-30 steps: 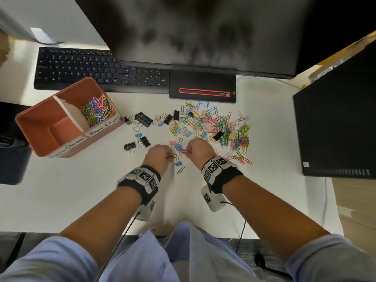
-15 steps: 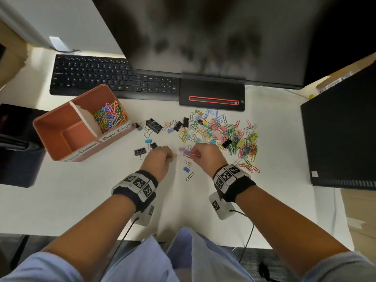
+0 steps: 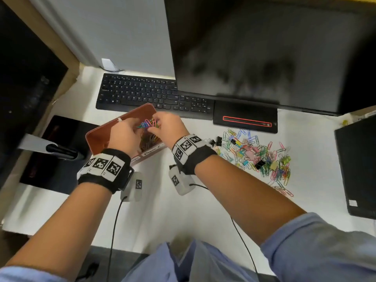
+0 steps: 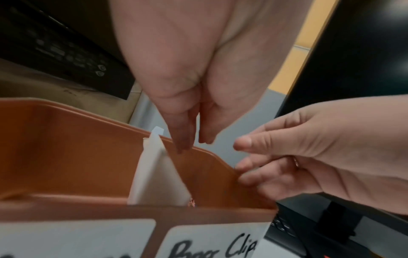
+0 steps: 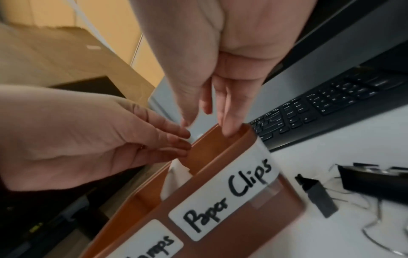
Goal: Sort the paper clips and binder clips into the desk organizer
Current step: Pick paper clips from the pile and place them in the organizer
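— White bench (image 3: 154, 210): both hands have moved from the pile to the organizer (image 3: 95, 139) at its left edge.

— Left hand (image 3: 124, 135) and right hand (image 3: 168, 127), fingers open, releasing paper clips (image 3: 147, 124); most of the pile (image 3: 262, 157) is still unsorted.

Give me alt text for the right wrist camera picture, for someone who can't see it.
Two open hands, the right hand and the left hand, hover with fingers extended over the orange desk organizer, above the compartment with the handwritten "Paper Clips" label. A white divider splits the organizer; black binder clips lie on the white desk beside it, a black keyboard behind.
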{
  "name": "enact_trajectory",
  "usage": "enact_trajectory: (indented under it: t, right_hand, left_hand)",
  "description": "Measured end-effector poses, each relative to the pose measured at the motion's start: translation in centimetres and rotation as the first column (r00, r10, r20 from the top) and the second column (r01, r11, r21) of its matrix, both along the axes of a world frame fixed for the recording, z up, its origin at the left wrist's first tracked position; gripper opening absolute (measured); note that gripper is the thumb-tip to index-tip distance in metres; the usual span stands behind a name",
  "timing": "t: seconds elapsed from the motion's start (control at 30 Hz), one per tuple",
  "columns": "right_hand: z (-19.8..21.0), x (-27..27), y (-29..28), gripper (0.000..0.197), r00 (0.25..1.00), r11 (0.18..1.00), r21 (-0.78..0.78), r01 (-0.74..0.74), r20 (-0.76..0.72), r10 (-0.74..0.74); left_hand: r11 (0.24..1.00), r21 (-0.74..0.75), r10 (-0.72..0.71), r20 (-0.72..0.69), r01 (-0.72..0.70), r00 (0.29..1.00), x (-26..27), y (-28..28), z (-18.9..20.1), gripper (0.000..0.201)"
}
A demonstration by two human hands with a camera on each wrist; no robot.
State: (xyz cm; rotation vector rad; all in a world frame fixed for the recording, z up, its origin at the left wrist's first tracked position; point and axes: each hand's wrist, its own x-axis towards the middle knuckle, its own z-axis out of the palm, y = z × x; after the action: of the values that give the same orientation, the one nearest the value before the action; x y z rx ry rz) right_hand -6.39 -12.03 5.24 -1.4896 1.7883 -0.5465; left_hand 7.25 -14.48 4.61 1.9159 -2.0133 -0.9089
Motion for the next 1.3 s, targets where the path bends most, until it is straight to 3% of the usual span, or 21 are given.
enact_trajectory:
  t: [0.1, 0.2, 0.37, 0.53, 0.73, 0.83, 0.9, 1.0, 1.07, 1.17, 1.3]
  right_hand:
    - [0.3, -1.6, 3.0, 0.027, 0.995, 0.993, -0.112, 0.045, 0.091, -0.035]
    - [-0.8, -5.5, 8.8, 0.013, 1.0, 0.995, -0.091, 0.029, 0.012, -0.028]
    - [-4.7, -14.2, 19.7, 0.019, 0.966, 0.968, 0.161, 0.192, -0.203, -0.158]
    - [-6.8, -18.6, 25.7, 0.031, 0.929, 0.938, 0.242, 0.248, -0.334, -0.159]
    - [-8.3, -19.7, 25.0, 0.03, 0.932, 0.935, 0.192, 0.299, -0.27, -0.243]
    - [-8.6, -19.8, 24.6, 0.023, 0.935, 0.932, 0.182, 0.315, -0.228, -0.272]
    - [-8.4, -19.9, 24.4, 0.022, 0.945, 0.938, 0.2, 0.284, -0.226, -0.238]
    - [-8.2, -20.0, 23.9, 0.022, 0.959, 0.956, 0.199, 0.218, -0.226, -0.172]
    - [-8.1, -20.0, 23.4, 0.025, 0.965, 0.958, 0.188, 0.215, -0.19, -0.18]
    - [-8.1, -19.8, 22.3, 0.03, 0.971, 0.954, 0.211, 0.213, -0.156, -0.182]
    - [-8.3, -19.6, 21.3, 0.024, 0.983, 0.961, 0.235, 0.145, -0.144, -0.113]
  left_hand:
    - [0.988, -0.107, -0.116, -0.034, 0.112, 0.993, -0.3, 0.8, 0.5, 0.038]
    - [0.974, -0.127, -0.21, -0.183, 0.189, 0.96, -2.0, 2.5, 0.2, 0.03]
    - [0.915, 0.012, -0.391, -0.228, 0.404, 0.892, -7.3, 7.8, -2.3, 0.006]
    - [0.805, 0.212, -0.516, -0.212, 0.555, 0.83, -12.1, 13.5, -6.2, 0.022]
    - [0.819, 0.289, -0.495, -0.08, 0.495, 0.865, -14.2, 16.4, -8.2, 0.024]
    - [0.838, 0.274, -0.445, -0.156, 0.472, 0.882, -13.9, 16.3, -8.2, 0.033]
    - [0.866, 0.268, -0.395, -0.149, 0.421, 0.907, -13.2, 15.7, -8.0, 0.025]
    - [0.899, 0.176, -0.408, 0.003, 0.402, 0.913, -11.6, 14.5, -7.9, 0.023]
    - [0.888, 0.112, -0.451, 0.018, 0.446, 0.893, -11.3, 14.2, -7.9, 0.021]
    - [0.791, 0.076, -0.608, -0.007, 0.607, 0.794, -12.1, 15.1, -8.0, 0.02]
    - [0.711, -0.008, -0.698, 0.114, 0.703, 0.707, -13.4, 15.8, -8.7, 0.034]
